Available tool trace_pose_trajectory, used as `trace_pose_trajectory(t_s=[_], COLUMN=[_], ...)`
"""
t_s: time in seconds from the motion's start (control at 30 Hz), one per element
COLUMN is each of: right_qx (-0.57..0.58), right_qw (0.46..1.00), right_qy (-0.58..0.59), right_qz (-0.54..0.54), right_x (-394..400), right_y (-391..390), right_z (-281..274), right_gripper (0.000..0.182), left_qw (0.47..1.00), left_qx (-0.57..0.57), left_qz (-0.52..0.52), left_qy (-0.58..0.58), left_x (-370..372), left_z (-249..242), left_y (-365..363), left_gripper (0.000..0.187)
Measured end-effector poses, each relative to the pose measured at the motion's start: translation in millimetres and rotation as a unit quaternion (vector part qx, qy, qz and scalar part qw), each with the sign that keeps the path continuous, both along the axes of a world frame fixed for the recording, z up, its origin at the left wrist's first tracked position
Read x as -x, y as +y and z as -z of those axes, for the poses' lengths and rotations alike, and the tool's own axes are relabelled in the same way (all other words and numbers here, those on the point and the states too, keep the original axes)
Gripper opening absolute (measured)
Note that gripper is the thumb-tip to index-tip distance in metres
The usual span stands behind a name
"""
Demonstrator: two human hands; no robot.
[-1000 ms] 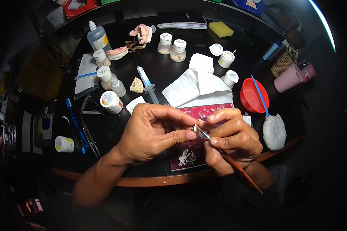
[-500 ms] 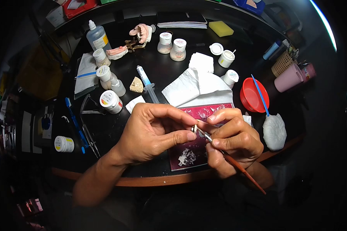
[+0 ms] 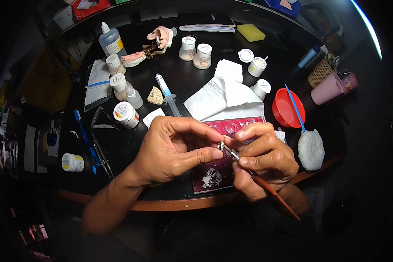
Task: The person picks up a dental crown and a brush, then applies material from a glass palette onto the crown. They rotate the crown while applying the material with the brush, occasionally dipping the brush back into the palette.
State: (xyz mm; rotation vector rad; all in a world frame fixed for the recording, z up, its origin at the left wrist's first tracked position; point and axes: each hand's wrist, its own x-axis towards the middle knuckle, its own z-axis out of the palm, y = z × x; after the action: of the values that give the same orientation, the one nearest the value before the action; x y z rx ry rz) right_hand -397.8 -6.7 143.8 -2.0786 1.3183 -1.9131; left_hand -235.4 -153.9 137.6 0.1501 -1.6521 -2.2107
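Observation:
My left hand pinches a tiny tooth-like piece between thumb and index finger. Wrapped round a thin brush with a reddish-brown handle and metal ferrule, my right hand is closed, and the brush's tip points at the small piece. Whether tip and piece touch is too small to tell. Beneath both hands lies a dark red palette with a whitish smear of paste near its lower left corner. A folded white tissue covers the area behind the palette.
A red bowl and a white pad lie to the right. On the left are a jar, tweezers and a blue brush. A syringe, bottles and a dental model stand farther back.
The small piece appears slightly turned between my left fingertips. Both hands otherwise keep nearly the same places, and the brush remains in my right hand.

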Motion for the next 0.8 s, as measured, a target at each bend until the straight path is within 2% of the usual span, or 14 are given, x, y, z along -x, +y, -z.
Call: trace_pose_trajectory(t_s=[0.8], right_qx=[0.004], right_qw=[1.0], right_qy=[-0.014], right_qz=[0.001], right_x=[-0.8], right_y=[-0.1], right_z=[2.0], right_gripper=[0.024], left_qw=[1.0], left_qx=[-0.014], left_qz=[0.008], left_qy=[0.015], left_x=[1.1], left_z=[3.3], left_y=[0.1], left_gripper=[0.022])
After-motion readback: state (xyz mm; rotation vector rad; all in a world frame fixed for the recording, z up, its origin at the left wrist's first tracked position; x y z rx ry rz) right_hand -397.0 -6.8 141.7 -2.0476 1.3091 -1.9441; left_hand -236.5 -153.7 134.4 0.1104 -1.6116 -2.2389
